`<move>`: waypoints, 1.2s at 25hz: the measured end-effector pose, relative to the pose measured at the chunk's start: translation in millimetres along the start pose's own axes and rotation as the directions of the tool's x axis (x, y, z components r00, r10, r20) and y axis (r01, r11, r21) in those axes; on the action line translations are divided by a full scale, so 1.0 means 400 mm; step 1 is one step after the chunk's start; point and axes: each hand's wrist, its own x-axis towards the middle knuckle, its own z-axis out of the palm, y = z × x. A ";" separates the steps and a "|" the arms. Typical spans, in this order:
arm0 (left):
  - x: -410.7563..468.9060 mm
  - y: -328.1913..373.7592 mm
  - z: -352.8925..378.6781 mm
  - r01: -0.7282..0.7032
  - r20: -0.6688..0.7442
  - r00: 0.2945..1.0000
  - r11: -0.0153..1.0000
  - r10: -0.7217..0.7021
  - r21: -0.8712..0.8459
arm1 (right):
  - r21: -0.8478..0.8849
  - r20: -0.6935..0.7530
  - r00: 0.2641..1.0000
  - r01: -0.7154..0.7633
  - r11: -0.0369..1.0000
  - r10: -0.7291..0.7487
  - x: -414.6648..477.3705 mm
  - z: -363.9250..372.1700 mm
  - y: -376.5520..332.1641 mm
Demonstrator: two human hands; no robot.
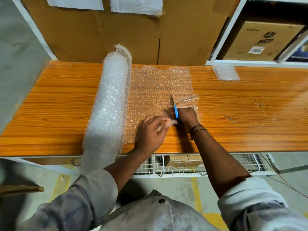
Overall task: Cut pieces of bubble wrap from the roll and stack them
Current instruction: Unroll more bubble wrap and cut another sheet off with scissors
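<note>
Left hand (pixel 150 132) pinching the sheet (pixel 160 84), right hand (pixel 185 115) gripping scissors (pixel 175 109) — keep it taut, cut straight.

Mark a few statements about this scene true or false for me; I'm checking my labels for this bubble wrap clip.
1. The right hand holds blue-handled scissors at the wrap. True.
2. The bubble wrap roll stands upright on the table. False: it lies on its side, with its near end past the table's front edge.
3. The left hand pinches the near edge of the unrolled sheet. True.
4. The cut pieces are stacked to the left of the roll. False: they lie far to its right, at the back of the table below the shelf.
</note>
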 end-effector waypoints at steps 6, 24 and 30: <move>0.258 -0.051 0.027 0.366 0.017 0.930 0.930 -0.367 0.015 | -0.020 -0.039 0.999 -0.010 1.000 0.010 0.000 0.017 -0.005; 0.269 -0.140 0.104 0.123 0.079 0.982 0.897 -0.172 0.426 | -0.136 -0.021 0.998 0.061 0.989 -0.065 0.047 -0.014 -0.050; 0.275 -0.137 0.115 0.129 0.015 0.989 0.919 -0.146 0.373 | -0.180 0.068 0.989 0.139 0.974 -0.129 0.099 -0.036 -0.058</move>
